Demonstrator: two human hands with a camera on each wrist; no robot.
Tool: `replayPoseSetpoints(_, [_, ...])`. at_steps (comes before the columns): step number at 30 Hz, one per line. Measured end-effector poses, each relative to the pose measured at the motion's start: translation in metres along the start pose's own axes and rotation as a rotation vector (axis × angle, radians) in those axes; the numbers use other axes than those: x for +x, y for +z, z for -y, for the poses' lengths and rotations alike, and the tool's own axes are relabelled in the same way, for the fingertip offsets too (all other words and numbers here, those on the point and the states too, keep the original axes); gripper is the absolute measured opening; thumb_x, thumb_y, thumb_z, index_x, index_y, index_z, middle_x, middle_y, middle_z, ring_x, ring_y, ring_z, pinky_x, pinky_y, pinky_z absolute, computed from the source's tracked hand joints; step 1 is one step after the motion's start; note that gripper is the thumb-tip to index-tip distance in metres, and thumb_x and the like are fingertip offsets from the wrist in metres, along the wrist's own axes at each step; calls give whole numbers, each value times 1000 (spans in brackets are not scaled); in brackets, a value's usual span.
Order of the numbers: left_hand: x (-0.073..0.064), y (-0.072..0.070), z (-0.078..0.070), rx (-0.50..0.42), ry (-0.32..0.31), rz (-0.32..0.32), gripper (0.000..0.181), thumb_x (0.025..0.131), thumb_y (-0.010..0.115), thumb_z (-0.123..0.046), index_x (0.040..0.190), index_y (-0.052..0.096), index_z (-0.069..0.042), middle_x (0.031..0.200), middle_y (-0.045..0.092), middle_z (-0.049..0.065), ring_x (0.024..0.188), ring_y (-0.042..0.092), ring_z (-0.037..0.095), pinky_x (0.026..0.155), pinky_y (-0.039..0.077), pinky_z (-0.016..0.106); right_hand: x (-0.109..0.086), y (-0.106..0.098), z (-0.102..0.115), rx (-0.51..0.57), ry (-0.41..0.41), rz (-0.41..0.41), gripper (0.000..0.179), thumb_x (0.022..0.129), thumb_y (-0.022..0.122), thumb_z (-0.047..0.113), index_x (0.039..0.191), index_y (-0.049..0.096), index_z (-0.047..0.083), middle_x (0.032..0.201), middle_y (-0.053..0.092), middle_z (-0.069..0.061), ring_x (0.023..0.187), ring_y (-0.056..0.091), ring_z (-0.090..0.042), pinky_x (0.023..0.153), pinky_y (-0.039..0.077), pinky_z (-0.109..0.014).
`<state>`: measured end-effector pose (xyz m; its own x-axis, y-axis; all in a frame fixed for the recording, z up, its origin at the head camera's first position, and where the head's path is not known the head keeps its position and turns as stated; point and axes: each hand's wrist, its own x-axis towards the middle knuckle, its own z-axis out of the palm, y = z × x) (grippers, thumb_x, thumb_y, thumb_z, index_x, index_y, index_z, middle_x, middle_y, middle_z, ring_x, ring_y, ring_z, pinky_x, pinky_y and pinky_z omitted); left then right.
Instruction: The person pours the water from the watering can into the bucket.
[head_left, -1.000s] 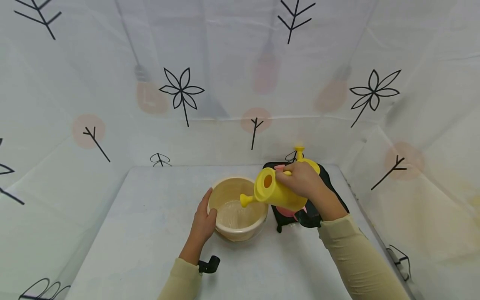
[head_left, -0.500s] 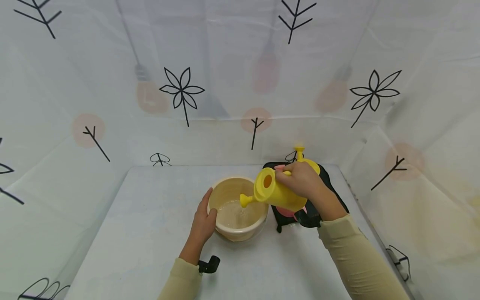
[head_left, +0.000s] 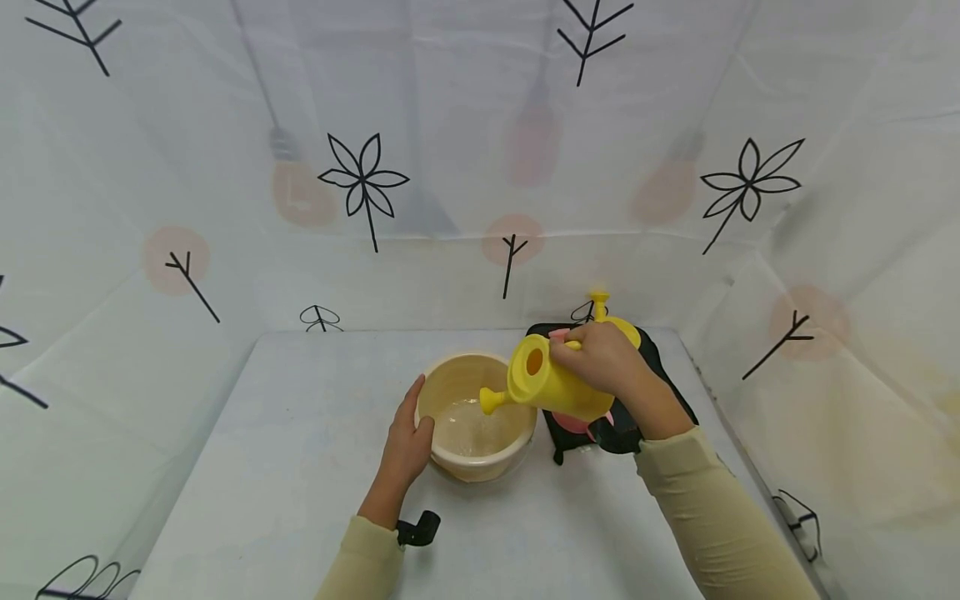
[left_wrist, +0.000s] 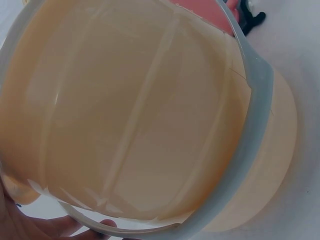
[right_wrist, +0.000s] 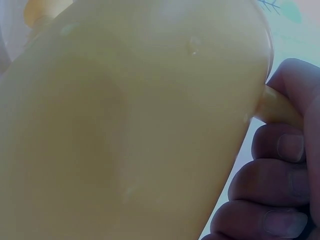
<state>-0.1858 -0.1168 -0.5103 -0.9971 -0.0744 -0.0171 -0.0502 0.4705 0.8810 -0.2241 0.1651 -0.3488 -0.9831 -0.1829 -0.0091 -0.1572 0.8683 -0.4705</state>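
Observation:
A cream bucket stands upright on the white table, with what looks like shallow clear water in its bottom. My left hand holds its left side, thumb and fingers spread at the rim; the left wrist view shows fingertips against the bucket's rim. Over the bucket's right side my right hand grips a yellow watering can by its handle. The can is tipped left and its spout points down into the bucket. Any stream from the spout is too faint to tell.
Behind the right hand lies a black cloth or bag bearing a pink object and another yellow item with an upright spout. A white sheet with line-drawn plants surrounds the table.
Both hands, the bucket and the watering can keep their places. Only the glints and ripples inside the bucket differ.

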Motion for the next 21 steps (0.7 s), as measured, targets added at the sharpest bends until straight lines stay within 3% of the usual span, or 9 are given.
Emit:
replayPoseSetpoints(13, [1,0,0,-1,7,1,65,84,35,-15,140,20,-45,147,26,-14,138,22,14,112,22,44,1,0,-1,-16,-11,10,41,85,45,41,57,54,13,51,44,0,51,46,-15,45,37,-23])
replayPoseSetpoints(21, [0,1,0,6,-6,2,64,85,35,-15,140,20,-44,148,25,-13,139,22,15,112,22,44,-2,2,-5,32,-7,-3,41,85,46,40,54,49,13,50,42,0,50,46,-17,45,37,-24])
